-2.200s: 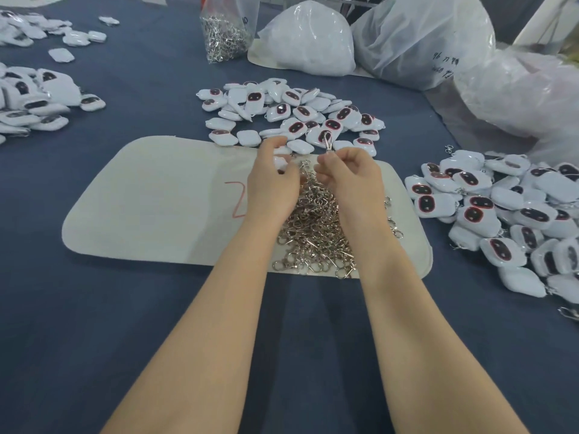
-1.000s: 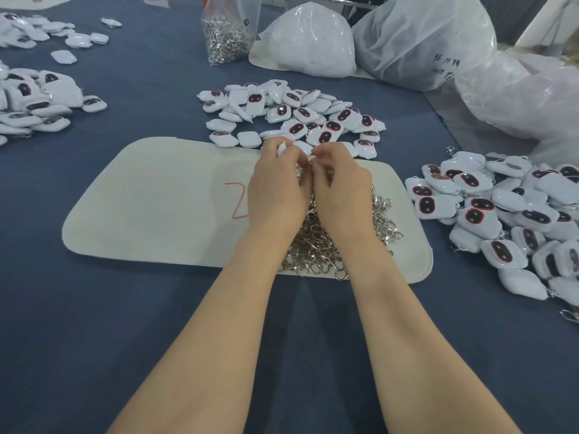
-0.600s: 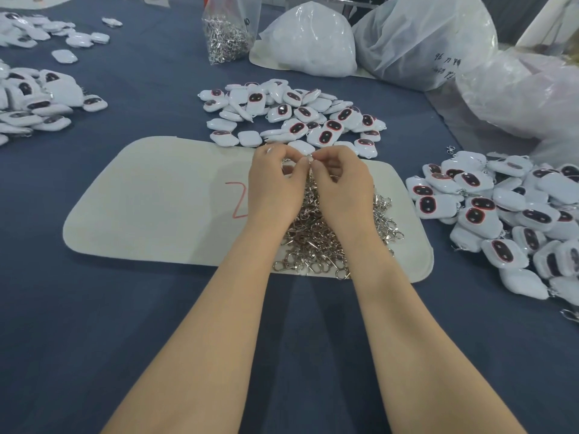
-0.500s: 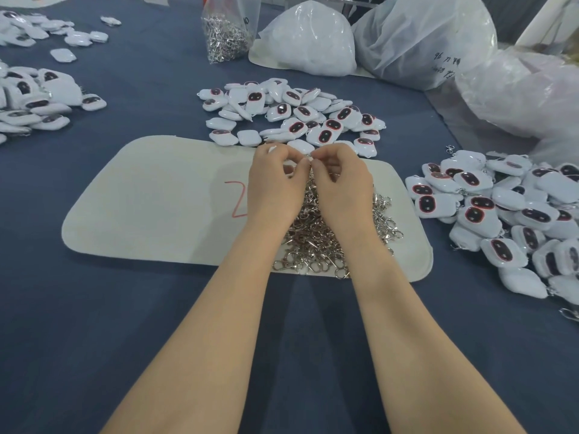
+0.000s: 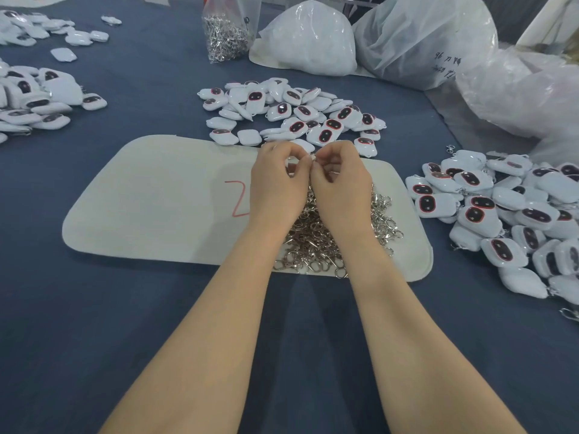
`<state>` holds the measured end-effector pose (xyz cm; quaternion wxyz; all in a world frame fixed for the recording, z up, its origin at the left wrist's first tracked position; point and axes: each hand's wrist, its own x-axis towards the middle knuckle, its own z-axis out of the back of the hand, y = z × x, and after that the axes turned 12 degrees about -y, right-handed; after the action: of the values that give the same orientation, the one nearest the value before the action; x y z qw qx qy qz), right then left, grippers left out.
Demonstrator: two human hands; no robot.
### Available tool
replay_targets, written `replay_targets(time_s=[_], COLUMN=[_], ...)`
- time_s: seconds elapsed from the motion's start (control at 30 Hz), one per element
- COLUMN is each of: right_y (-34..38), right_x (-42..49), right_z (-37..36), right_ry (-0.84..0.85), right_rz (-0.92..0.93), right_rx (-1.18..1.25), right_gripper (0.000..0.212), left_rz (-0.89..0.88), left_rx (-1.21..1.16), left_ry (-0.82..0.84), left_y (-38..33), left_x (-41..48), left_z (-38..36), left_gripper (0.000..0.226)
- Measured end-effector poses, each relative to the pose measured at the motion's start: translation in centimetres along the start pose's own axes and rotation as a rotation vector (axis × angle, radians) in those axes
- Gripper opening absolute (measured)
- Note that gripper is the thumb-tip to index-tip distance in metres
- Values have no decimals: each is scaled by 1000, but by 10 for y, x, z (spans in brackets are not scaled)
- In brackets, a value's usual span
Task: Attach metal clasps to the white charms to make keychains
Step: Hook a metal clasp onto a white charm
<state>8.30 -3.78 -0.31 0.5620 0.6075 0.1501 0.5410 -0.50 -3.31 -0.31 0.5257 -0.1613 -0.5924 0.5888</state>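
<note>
Moved: the hands have closed in on each other, fingertips now meeting over the far end of the clasp pile (image 5: 316, 242).
Left hand (image 5: 277, 186): fingers curled round a white charm (image 5: 292, 166), only a sliver showing.
Right hand (image 5: 343, 189): thumb and forefinger pinching a small clasp (image 5: 313, 157), mostly hidden, right up against the charm.
Mat (image 5: 163, 195): white, with a red mark, under the clasp pile on the blue table (image 5: 94, 324).
Loose charms (image 5: 294, 114): heaped just beyond the mat.
Right heap (image 5: 507, 211): charms, some with clasps showing.
Far side: clasp bag (image 5: 227, 29), plastic bags (image 5: 419, 36).
</note>
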Motion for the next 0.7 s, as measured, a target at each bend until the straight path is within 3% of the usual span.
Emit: replay_targets(time_s=[0.7], right_y=[0], right_x=[0], right_z=[0], right_ry=[-51], right_rz=[5], right_rx=[20], right_gripper=[19], left_rz=[-7], left_rx=[56], left_ry=[25], left_y=[-3], left_x=[0], left_z=[0], left_gripper=[11])
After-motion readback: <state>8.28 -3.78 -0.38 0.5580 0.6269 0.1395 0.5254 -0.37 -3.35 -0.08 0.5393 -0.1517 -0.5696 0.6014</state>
